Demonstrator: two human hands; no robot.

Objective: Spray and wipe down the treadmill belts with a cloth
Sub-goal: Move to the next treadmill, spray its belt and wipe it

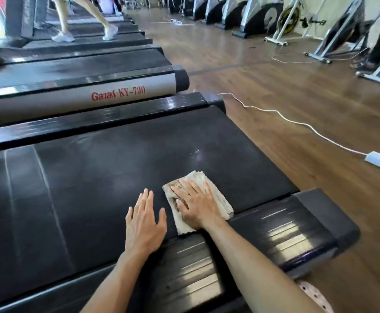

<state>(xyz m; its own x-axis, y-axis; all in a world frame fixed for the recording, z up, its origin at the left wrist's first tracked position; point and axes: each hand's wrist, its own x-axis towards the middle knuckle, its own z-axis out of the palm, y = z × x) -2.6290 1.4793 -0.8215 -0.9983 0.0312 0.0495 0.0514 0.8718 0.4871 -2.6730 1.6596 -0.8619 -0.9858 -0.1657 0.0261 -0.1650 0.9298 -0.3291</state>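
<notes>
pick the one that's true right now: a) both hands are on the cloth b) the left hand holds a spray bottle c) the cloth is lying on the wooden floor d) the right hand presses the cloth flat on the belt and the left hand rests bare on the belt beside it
d: the right hand lies with straight fingers on the cloth on the treadmill belt, while the left hand rests flat on the belt beside it, holding nothing.

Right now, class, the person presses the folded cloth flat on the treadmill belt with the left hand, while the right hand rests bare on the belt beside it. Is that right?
Not quite: the hands are swapped. The head view shows the right hand pressing the folded cloth flat on the treadmill belt, while the left hand rests bare on the belt beside it.
</notes>
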